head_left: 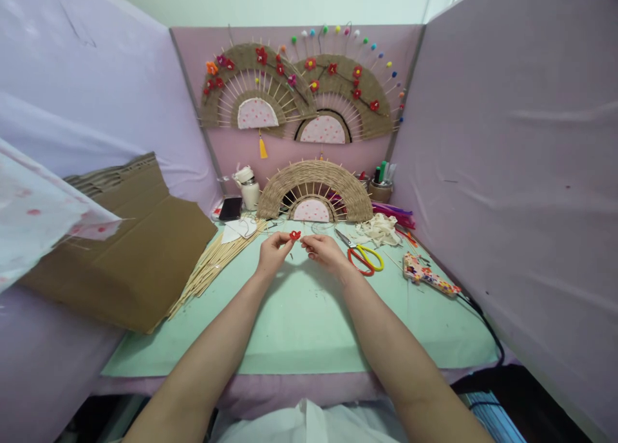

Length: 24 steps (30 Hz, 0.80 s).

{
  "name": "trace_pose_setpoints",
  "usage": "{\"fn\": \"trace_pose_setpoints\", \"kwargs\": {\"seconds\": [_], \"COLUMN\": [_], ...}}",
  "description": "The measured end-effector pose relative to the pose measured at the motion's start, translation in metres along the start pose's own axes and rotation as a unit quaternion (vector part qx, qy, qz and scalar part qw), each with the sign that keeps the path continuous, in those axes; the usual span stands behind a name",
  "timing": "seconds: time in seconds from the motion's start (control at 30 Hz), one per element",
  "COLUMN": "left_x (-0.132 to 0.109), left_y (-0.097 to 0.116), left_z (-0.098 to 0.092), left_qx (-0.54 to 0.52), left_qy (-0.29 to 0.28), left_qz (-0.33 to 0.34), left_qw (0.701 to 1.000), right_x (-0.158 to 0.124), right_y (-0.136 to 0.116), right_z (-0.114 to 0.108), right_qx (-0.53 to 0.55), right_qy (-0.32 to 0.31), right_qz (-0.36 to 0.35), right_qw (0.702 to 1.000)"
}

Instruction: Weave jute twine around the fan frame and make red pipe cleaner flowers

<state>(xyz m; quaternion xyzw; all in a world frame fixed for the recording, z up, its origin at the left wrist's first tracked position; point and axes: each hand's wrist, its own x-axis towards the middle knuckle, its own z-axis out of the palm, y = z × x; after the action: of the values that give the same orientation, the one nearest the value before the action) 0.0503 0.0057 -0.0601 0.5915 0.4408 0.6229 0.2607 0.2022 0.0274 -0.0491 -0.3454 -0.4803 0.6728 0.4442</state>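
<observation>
Between my hands, above the green table cover, is a small red flower-like piece point(295, 235). My left hand point(275, 252) pinches it at its left side with thumb and forefinger. Close to its right side is my right hand point(324, 250), fingers pressed together on something too small to make out. Just behind the hands a woven fan point(313, 172) with a dotted half-round centre stands upright. Scissors point(365, 259) with red and yellow handles lie to the right of my right hand.
Thin sticks point(212, 263) and a large cardboard sheet point(140, 250) are at the left. A patterned glue gun point(427, 274) with a black cable lies at the right. A phone point(230, 208), a bottle point(249, 190) and a pen holder point(380, 190) stand at the back.
</observation>
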Motion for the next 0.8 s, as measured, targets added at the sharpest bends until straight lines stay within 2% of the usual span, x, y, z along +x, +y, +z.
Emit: {"fn": "trace_pose_setpoints", "kwargs": {"seconds": [0.13,0.27,0.4,0.53,0.67,0.8], "left_x": [-0.003,-0.004,-0.004,-0.004,-0.003,-0.004], "left_y": [0.001,0.008,0.012,0.009,0.005,0.009], "left_z": [0.0,0.001,-0.001,-0.001,0.003,0.008], "left_qx": [0.038,0.03,0.036,0.055,-0.037,-0.148], "left_qy": [-0.033,-0.039,-0.047,-0.061,-0.051,-0.03], "left_qz": [0.024,0.01,0.013,0.022,-0.068,-0.195], "left_qw": [0.998,0.999,0.998,0.996,0.996,0.969], "right_x": [-0.002,-0.002,-0.002,-0.001,0.002,0.003], "right_y": [-0.003,-0.002,-0.002,0.001,0.003,0.003], "right_z": [0.0,-0.002,-0.003,-0.001,0.001,0.003], "right_qx": [0.023,0.006,-0.007,-0.017,-0.015,-0.051], "right_qy": [-0.006,-0.007,-0.013,0.014,0.064,0.105], "right_qz": [0.051,0.074,0.078,0.052,-0.021,-0.063], "right_qw": [0.998,0.997,0.997,0.998,0.998,0.991]}}
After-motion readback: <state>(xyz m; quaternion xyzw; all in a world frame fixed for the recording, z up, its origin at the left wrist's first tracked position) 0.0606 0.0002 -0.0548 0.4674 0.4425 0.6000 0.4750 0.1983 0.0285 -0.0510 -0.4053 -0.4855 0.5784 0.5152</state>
